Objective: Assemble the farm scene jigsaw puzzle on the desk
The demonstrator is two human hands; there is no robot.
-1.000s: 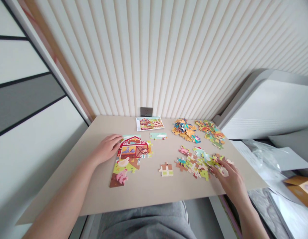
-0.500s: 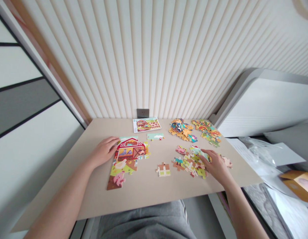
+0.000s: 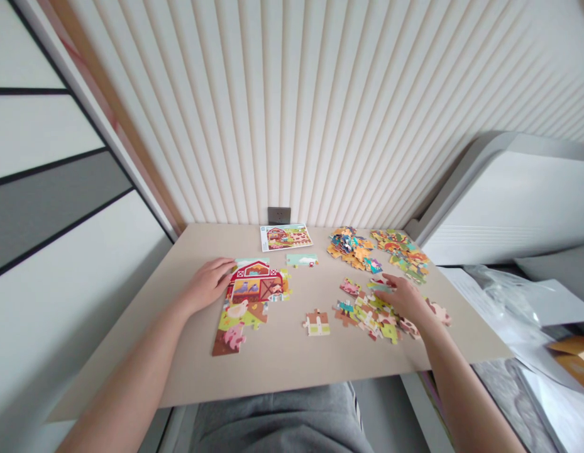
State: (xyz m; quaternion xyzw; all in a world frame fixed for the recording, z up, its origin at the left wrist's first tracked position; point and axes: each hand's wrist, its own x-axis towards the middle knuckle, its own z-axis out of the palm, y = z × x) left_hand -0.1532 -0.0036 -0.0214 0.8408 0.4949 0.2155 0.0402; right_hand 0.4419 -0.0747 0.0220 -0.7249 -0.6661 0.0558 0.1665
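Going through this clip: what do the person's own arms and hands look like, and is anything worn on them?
The left hand and right hand are bare: no gloves, and no watch, ring or bracelet shows. The left forearm and right forearm are bare too, with no sleeve in view. The only clothing visible is grey trousers on the lap.

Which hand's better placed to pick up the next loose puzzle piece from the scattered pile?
Right, probably. The right hand is over the loose puzzle pieces, fingertips among them, while the left hand rests against the assembled barn section, away from that pile.
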